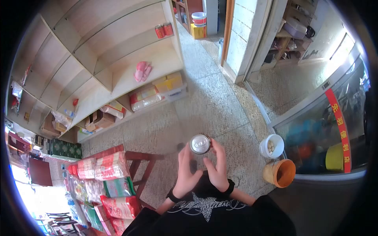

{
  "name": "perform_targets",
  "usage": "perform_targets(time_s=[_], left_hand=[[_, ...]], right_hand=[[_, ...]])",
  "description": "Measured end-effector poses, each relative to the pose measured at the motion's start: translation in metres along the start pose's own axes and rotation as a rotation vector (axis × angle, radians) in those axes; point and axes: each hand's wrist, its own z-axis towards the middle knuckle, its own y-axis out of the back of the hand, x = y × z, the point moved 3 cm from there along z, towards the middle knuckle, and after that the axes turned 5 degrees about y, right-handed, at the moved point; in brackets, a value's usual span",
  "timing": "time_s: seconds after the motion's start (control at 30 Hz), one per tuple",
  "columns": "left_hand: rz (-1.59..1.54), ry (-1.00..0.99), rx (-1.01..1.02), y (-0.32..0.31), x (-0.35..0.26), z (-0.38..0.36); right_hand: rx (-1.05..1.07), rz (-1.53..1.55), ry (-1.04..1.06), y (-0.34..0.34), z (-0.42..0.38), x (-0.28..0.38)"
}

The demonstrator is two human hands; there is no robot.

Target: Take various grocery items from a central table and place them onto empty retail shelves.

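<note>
A drink can (pixel 201 144) with a silver top is held upright in front of my chest, over the stone floor. On its left side are the fingers of my left hand (pixel 186 173), wrapped against it. My right hand (pixel 217 167) presses the can from the right side, with its thumb bent below the can. The top of the can faces the camera, and its side is mostly hidden. Both hands hold the same can.
Shelves (pixel 130 55) stand at the upper left, with two red cans (pixel 163 30) and a pink cloth item (pixel 142 71). Packaged goods (pixel 112 165) lie on a rack at lower left. A white bucket (pixel 278 146) and an orange bucket (pixel 286 174) stand right, beside a glass door (pixel 311 133).
</note>
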Motion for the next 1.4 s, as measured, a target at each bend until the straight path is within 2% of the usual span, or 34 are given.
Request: perform_targets(time_s=[0.17, 0.33, 0.5, 0.73, 0.87, 1.07, 1.23, 1.4], left_hand=[[-0.011, -0.041, -0.047, 0.035, 0.022, 0.062], [-0.07, -0.108, -0.056, 0.091, 0.017, 0.135], [-0.075, -0.05, 0.043, 0.129, 0.03, 0.182], [-0.101, 0.068, 0.032, 0.164, 0.051, 0.212], [-0.106, 0.114, -0.047, 0.176, 0.066, 0.237], [-0.115, 0.127, -0.156, 0.194, 0.078, 0.302], [-0.088, 0.101, -0.185, 0.213, 0.074, 0.374], [-0.177, 0.08, -0.209, 0.214, 0.074, 0.436]], right_hand=[[0.022, -0.071, 0.027, -0.034, 0.056, -0.015], [0.072, 0.0, 0.027, -0.068, 0.137, -0.021], [0.182, 0.137, -0.073, -0.09, 0.188, -0.025], [0.287, 0.133, -0.135, -0.13, 0.228, -0.05], [0.407, 0.126, -0.175, -0.148, 0.265, -0.063], [0.5, 0.201, -0.145, -0.172, 0.34, -0.094], [0.576, 0.123, 0.011, -0.181, 0.426, -0.101], [0.609, 0.061, 0.083, -0.173, 0.487, -0.116]])
